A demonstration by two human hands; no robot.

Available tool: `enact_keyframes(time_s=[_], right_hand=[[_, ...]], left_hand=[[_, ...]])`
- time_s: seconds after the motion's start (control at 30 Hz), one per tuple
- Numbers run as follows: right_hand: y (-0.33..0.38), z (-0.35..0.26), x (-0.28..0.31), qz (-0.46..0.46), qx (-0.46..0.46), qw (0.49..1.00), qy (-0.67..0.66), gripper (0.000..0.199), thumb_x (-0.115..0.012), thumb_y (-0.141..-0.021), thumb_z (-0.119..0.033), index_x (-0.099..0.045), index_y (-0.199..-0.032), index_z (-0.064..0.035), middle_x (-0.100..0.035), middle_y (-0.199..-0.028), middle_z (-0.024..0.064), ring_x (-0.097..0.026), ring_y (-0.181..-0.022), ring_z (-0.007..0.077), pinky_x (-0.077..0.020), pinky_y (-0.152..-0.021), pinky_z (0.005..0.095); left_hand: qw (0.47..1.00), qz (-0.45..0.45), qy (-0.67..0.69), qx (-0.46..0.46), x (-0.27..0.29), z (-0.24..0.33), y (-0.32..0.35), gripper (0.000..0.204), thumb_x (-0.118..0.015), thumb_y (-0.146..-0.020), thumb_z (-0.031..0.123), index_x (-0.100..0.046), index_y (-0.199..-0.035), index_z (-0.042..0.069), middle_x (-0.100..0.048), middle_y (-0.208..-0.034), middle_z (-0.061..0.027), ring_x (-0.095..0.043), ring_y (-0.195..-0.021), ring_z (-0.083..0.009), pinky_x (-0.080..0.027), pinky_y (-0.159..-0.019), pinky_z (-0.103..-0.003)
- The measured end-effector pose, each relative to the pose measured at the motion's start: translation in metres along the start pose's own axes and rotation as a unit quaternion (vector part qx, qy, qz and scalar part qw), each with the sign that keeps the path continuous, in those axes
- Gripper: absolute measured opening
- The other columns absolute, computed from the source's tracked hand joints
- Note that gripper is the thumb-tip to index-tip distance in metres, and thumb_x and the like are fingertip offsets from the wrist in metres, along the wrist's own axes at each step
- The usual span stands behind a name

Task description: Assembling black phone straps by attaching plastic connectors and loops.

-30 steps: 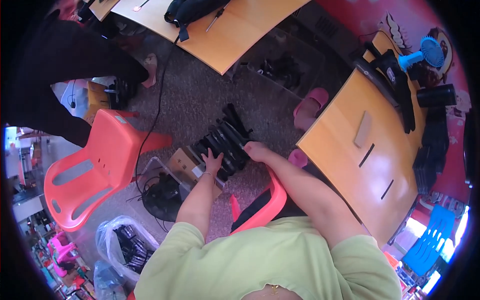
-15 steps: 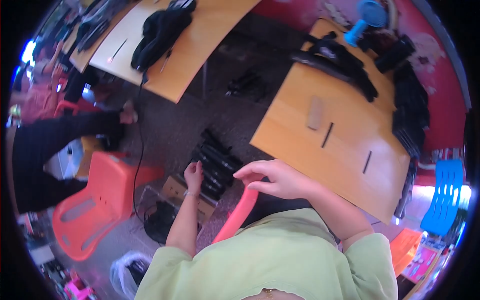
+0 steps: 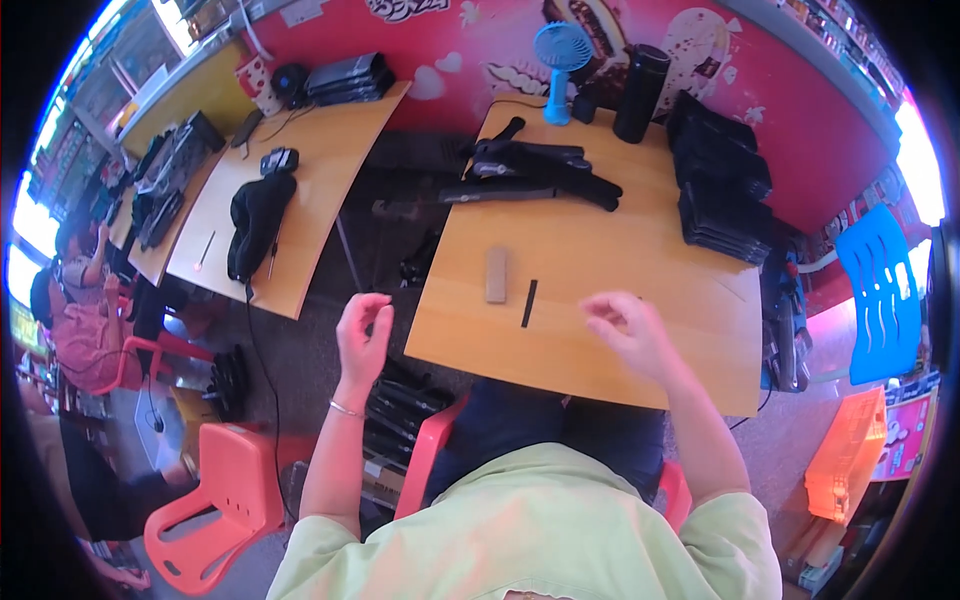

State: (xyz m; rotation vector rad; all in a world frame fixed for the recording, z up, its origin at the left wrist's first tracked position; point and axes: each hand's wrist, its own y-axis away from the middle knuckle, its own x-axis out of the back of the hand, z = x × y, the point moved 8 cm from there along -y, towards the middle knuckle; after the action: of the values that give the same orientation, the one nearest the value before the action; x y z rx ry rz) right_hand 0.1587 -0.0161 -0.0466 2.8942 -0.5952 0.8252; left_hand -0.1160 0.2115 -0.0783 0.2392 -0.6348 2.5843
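My left hand point(image 3: 362, 340) is raised just off the left edge of the wooden table point(image 3: 460, 325). Its fingers curve with a gap to the thumb, and nothing is in them. My right hand point(image 3: 632, 332) hovers over the table's front part, fingers loosely bent, holding nothing that I can see. Between the hands lie a brown rectangular block point(image 3: 496, 276) and a thin black strip point(image 3: 529, 303). Farther back, several long black fabric pieces point(image 3: 560, 172) lie in a loose pile. A stack of folded black fabric pieces point(image 3: 725, 215) stands at the right edge.
A blue fan point(image 3: 560, 75) and a black cylinder point(image 3: 640, 95) stand at the back. Another table point(image 3: 310, 200) at left bears a black bundle point(image 3: 262, 220). Black bundles point(image 3: 400, 410) sit low by my left forearm. A red chair point(image 3: 238, 480) and co-workers point(image 3: 85, 320) are at left.
My view has swung up and turned toward the table. My left hand has risen from above the low black bundles, and my right hand has moved out over the tabletop.
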Motion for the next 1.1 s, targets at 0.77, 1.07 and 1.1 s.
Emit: enact_keyframes(time_s=[0.77, 1.07, 1.1], right_hand=[[-0.118, 0.071, 0.054, 0.156, -0.02, 0.976, 0.153, 0.053, -0.072, -0.075, -0.017, -0.047, -0.119, -0.0026, -0.056, -0.11, 0.0186, -0.058, -0.098, 0.0353, -0.0477, -0.083, 0.0408], [-0.109, 0.001, 0.014, 0.017, 0.123, 0.992, 0.027, 0.033, -0.069, -0.082, -0.027, -0.061, -0.102, -0.0026, -0.059, -0.105, 0.016, -0.058, -0.099, 0.0322, -0.0465, -0.085, 0.0392], [-0.124, 0.006, 0.019, 0.015, 0.124, 0.992, 0.026, 0.033, -0.069, -0.082, -0.027, -0.061, -0.102, -0.0026, -0.059, -0.105, 0.016, -0.058, -0.099, 0.0322, -0.0465, -0.085, 0.0392]], left_hand=[[0.919, -0.304, 0.17, 0.187, -0.219, 0.01, -0.084, 0.041, -0.066, -0.087, 0.018, -0.052, -0.119, -0.003, -0.058, -0.116, -0.0111, -0.057, -0.104, -0.0161, -0.047, -0.089, -0.029], [0.79, -0.06, 0.517, 0.324, -0.242, 0.011, -0.069, 0.015, -0.057, -0.092, 0.014, -0.053, -0.103, 0.005, -0.06, -0.097, -0.0091, -0.059, -0.099, -0.0219, -0.046, -0.095, -0.037], [0.78, -0.009, 0.531, 0.331, -0.233, 0.004, -0.07, 0.008, -0.056, -0.092, 0.012, -0.053, -0.097, 0.006, -0.06, -0.088, -0.0071, -0.06, -0.094, -0.022, -0.046, -0.094, -0.039]])
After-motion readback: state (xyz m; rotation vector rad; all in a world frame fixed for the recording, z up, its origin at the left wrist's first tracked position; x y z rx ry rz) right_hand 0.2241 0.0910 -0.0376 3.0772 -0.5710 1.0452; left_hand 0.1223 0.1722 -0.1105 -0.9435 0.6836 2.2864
